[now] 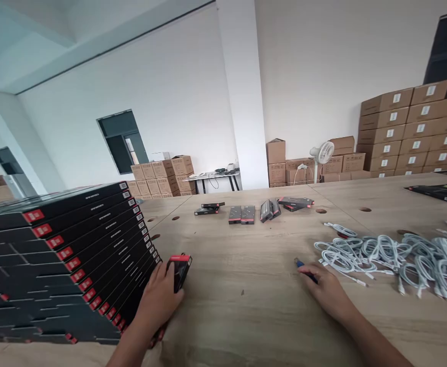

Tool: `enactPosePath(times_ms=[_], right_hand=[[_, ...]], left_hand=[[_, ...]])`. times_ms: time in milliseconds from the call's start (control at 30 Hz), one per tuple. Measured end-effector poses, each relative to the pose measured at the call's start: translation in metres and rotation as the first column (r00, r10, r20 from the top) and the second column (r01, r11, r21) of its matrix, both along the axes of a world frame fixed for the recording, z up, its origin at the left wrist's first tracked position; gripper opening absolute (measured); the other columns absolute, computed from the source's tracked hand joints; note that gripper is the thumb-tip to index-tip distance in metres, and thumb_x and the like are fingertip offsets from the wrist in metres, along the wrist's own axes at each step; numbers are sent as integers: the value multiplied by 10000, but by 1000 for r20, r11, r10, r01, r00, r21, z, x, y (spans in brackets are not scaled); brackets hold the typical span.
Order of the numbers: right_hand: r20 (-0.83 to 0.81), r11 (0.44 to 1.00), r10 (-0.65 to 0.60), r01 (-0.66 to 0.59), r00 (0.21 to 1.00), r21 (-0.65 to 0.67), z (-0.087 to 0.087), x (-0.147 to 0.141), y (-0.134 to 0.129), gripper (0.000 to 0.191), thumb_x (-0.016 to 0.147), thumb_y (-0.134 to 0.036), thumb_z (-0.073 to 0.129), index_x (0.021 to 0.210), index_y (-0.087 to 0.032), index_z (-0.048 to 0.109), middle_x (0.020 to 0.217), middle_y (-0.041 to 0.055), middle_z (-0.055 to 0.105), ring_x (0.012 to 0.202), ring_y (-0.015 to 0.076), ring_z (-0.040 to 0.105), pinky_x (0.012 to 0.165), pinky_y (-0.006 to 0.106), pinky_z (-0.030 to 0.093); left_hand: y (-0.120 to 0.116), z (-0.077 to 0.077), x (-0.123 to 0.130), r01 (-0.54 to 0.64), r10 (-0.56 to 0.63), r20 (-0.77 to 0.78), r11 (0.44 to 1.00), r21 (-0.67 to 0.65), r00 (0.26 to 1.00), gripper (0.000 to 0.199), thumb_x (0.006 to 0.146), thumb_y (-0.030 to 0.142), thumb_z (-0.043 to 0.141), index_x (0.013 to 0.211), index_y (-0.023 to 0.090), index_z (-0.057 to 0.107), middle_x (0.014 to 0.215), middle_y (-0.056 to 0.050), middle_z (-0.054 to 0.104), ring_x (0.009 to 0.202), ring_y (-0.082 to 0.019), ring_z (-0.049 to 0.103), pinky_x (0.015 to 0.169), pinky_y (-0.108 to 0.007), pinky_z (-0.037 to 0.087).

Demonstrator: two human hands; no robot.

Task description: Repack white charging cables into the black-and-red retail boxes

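My left hand [160,293] is closed around a slim black-and-red box [182,265] at the right side of a tall stack of black boxes [108,239]. Part of that box is hidden behind the fingers and wrist. On the right, my right hand [328,290] pinches a small blue-handled tool [303,268] just over the table; its tip is too small to make out. Coiled pale cables [379,252] lie to the right of that hand.
Across the wooden table [238,326], several small dark boxes [247,214] lie farther back. Flat black packages [441,192] rest at the far right. A white fan [324,153] and stacked cartons [391,132] stand behind the table.
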State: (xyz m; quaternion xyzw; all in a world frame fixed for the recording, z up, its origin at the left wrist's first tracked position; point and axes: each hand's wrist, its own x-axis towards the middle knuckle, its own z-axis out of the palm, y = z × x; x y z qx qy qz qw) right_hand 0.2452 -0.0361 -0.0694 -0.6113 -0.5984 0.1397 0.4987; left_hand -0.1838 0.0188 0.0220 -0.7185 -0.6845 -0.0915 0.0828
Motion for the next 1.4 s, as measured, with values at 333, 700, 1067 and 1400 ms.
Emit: enactPosePath(times_ms=[333,700,1067,1400], right_hand=[[-72,994,76,-81,994,-67,3,10,-6,321,730,-434,621,913,-234,792,1076,104,776,988,305,720,926,451,553],[-46,998,56,-57,997,-27,-7,9,1,248,749,-349,598,872,-241,785,1129,99,752,1068,288,692,1011,455,507],[-3,999,38,-38,999,-35,-3,-1,2,277,766,-285,554,911,-236,785,1133,92,738,1094,281,682,1016,459,505],[-46,999,-12,14,999,46,-11,2,6,273,743,-182,583,913,-259,782,1101,88,747,1043,289,707,929,436,571]], left_hand=[[-2,-15,-43,37,-40,-35,995,-90,999,674,771,160,507,1441,92,529,1548,-147,494,1458,-276,434,1213,-398,359],[-3,-10,-53,49,-68,-107,984,-169,992,671,810,188,494,1470,66,484,1569,-156,463,1459,-247,433,1218,-356,330],[61,5,57,274,-272,50,962,-22,961,633,863,310,562,1462,131,464,1533,-153,501,1410,-273,485,1183,-400,366],[231,-21,235,406,-408,98,913,39,908,453,944,377,642,1353,200,560,1443,-117,536,1266,-296,562,1047,-557,483]])
